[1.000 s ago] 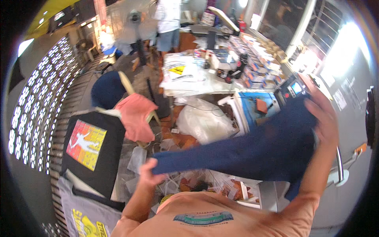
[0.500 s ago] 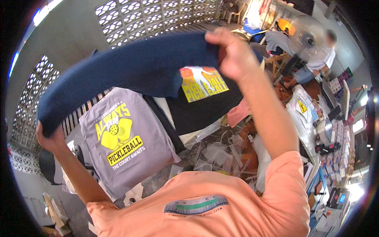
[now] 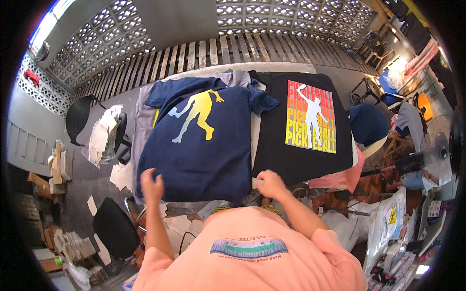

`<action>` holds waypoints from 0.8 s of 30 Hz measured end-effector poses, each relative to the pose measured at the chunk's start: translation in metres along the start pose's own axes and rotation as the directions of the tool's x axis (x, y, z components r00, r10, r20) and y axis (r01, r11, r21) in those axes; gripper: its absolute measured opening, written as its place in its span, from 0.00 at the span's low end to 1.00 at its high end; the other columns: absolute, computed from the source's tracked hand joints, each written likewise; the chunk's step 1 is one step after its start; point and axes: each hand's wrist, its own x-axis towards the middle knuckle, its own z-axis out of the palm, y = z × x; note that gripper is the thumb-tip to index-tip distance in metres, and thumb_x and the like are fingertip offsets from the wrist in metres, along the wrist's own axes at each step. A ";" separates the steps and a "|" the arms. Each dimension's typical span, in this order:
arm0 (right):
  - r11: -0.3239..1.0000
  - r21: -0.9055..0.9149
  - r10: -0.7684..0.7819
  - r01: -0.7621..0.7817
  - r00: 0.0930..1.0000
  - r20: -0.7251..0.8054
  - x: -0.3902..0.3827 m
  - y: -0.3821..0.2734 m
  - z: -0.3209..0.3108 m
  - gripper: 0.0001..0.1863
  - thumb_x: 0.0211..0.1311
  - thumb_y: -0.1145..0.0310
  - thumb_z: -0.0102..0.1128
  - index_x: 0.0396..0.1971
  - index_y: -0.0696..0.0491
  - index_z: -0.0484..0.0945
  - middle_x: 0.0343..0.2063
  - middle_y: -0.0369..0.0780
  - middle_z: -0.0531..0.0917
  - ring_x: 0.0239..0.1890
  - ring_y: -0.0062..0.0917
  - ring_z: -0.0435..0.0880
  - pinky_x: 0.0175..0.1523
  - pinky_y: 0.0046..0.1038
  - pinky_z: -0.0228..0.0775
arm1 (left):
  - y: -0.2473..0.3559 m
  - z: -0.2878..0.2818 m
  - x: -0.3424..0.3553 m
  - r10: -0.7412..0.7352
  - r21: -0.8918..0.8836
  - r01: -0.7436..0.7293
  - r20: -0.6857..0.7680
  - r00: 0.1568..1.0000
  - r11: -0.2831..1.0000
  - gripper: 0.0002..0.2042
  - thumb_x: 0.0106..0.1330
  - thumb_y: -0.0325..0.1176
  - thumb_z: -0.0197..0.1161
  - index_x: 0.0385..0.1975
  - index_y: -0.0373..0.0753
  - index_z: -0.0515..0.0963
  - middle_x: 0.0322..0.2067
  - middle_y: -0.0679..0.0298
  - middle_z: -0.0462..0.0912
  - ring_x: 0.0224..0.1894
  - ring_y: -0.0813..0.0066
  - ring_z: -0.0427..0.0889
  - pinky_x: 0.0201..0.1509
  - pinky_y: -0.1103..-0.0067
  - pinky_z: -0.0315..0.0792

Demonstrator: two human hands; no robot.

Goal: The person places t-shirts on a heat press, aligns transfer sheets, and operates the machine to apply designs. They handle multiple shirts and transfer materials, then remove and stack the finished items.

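Observation:
A navy T-shirt with a yellow and pale-blue figure print lies spread over a grey garment. My left hand is at its lower left, fingers apart. My right hand is closed at a white edge beside the shirt's lower right corner; what it grips is unclear. To the right lies a black T-shirt with a white figure over red and yellow lettering. Pink cloth hangs out beneath it.
Chairs with papers stand left, another black chair lower left. Cardboard and stacked sheets lie farther left. A fan and plastic-wrapped items are right. A slatted strip runs below pierced block walls.
The navy shirt, earlier stretched aloft between both my hands, now lies flat over the grey one, print showing. My hands have come down to its lower edge; the view has turned leftward.

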 end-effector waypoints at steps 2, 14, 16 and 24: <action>0.979 -0.199 -0.086 0.048 0.979 -0.185 0.016 0.054 -0.027 0.08 0.53 0.68 0.62 0.32 0.56 0.80 0.31 0.46 0.81 0.39 0.45 0.80 0.46 0.43 0.73 | 0.089 0.055 -0.003 0.184 -0.199 -0.157 0.124 0.975 0.967 0.14 0.54 0.25 0.64 0.41 0.35 0.79 0.49 0.52 0.78 0.54 0.52 0.75 0.63 0.59 0.64; 0.625 -0.588 -0.628 0.513 0.778 0.011 0.097 0.189 -0.129 0.10 0.57 0.69 0.54 0.39 0.51 0.78 0.33 0.37 0.81 0.42 0.30 0.80 0.47 0.35 0.69 | 0.358 0.280 -0.047 0.629 -0.326 -0.538 0.369 0.684 0.777 0.22 0.57 0.26 0.63 0.54 0.38 0.72 0.59 0.54 0.69 0.68 0.53 0.60 0.74 0.54 0.48; 0.574 -0.565 -0.699 0.593 0.714 0.041 0.108 0.189 -0.126 0.11 0.58 0.68 0.54 0.41 0.51 0.78 0.31 0.37 0.82 0.40 0.30 0.81 0.45 0.33 0.69 | 0.361 0.289 -0.052 0.596 -0.281 -0.526 0.394 0.700 0.803 0.23 0.58 0.27 0.62 0.55 0.38 0.71 0.60 0.54 0.67 0.69 0.53 0.58 0.74 0.54 0.47; 0.893 -0.200 -0.429 0.403 0.896 -0.114 0.117 0.189 -0.125 0.18 0.56 0.72 0.59 0.49 0.52 0.77 0.30 0.47 0.84 0.37 0.42 0.83 0.44 0.42 0.74 | 0.362 0.290 -0.065 0.572 -0.138 -0.577 0.436 0.695 0.805 0.24 0.64 0.33 0.56 0.62 0.41 0.68 0.66 0.56 0.63 0.72 0.56 0.54 0.75 0.55 0.42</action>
